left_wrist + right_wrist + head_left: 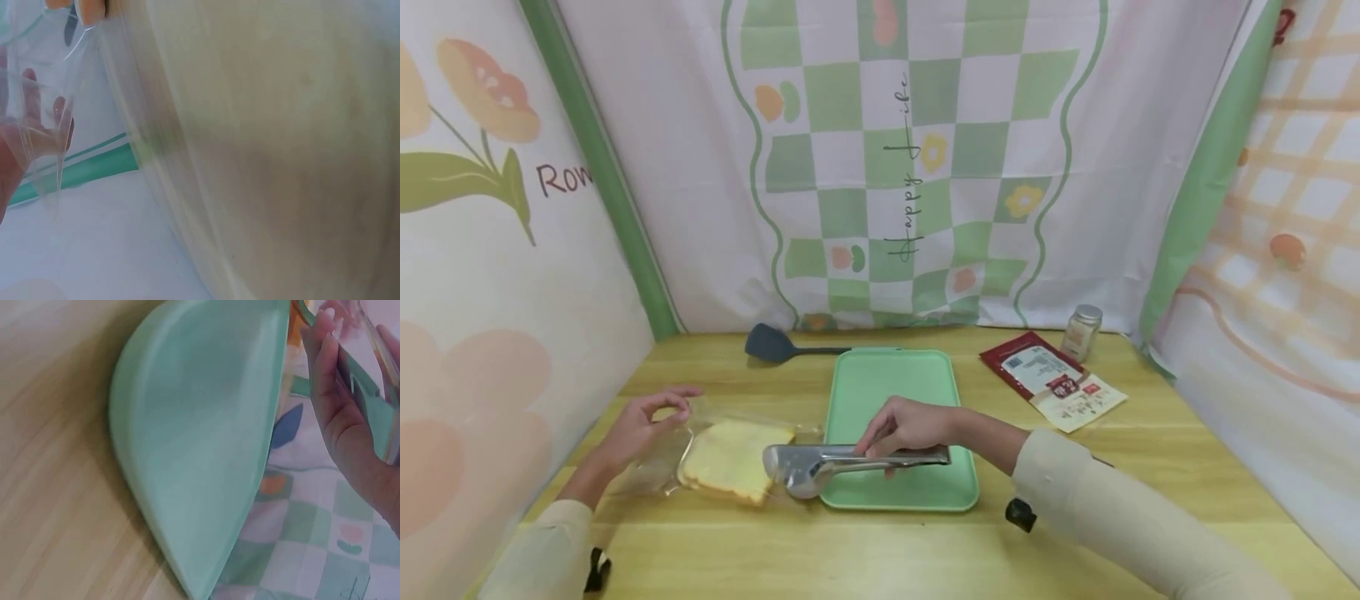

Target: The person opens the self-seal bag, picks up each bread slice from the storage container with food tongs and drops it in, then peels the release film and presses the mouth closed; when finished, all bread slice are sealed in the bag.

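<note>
Metal food tongs (835, 460) are gripped in my right hand (913, 425), above the light green tray (898, 498). Their broad ends point left and reach the near right side of several stacked bread slices (733, 458). The slices lie in a clear plastic bag (651, 471). My left hand (636, 429) holds the bag by its left end, thumb and finger curled at the film. In the left wrist view, the left hand (37, 134) shows through the plastic. The right wrist view catches the right hand (350, 425) round the tongs.
A dark spatula (771, 343) lies behind the tray, its handle reaching the tray's back edge. At the back right are a red and cream packet (1052, 379) and a small jar with a metal lid (1082, 332). Printed curtains (917, 167) border the wooden table.
</note>
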A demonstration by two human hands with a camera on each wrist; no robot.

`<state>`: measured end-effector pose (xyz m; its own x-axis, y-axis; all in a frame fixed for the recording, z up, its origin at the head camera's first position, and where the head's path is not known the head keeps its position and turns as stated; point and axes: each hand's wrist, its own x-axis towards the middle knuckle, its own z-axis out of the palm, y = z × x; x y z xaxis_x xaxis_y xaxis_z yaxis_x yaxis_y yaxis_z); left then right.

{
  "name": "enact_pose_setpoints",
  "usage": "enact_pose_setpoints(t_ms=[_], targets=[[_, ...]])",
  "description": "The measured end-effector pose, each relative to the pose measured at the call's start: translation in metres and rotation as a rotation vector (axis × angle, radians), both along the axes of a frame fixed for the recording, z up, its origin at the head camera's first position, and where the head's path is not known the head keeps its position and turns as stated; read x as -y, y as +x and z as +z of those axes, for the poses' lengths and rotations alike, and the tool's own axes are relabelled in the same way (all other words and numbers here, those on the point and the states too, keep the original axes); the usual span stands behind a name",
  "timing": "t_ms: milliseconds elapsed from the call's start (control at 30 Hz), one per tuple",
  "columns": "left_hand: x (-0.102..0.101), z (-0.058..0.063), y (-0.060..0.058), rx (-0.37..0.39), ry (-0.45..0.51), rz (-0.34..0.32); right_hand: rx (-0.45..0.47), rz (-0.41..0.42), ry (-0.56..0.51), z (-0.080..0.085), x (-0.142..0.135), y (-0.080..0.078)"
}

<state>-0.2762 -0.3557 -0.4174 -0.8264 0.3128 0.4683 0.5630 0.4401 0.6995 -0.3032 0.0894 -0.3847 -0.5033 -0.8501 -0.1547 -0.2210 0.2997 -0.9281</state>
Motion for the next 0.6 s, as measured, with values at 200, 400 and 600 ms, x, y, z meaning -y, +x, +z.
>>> enact_pose_setpoints(t_ms=[200, 400, 600], targets=[[0.0, -0.002, -0.002, 0.047, 0.038, -0.048, -0.058, 0.021, -0.029, 0.01, -0.045, 0.005], [0.0, -0.002, -0.001, 0.048, -0.035, -0.022, -0.116, -0.084, -0.013, 0.015, -0.097, 0.014], [-0.001, -0.003, -0.001, 0.056, -0.11, 0.003, -0.188, -0.191, -0.063, 0.02, -0.138, 0.028]])
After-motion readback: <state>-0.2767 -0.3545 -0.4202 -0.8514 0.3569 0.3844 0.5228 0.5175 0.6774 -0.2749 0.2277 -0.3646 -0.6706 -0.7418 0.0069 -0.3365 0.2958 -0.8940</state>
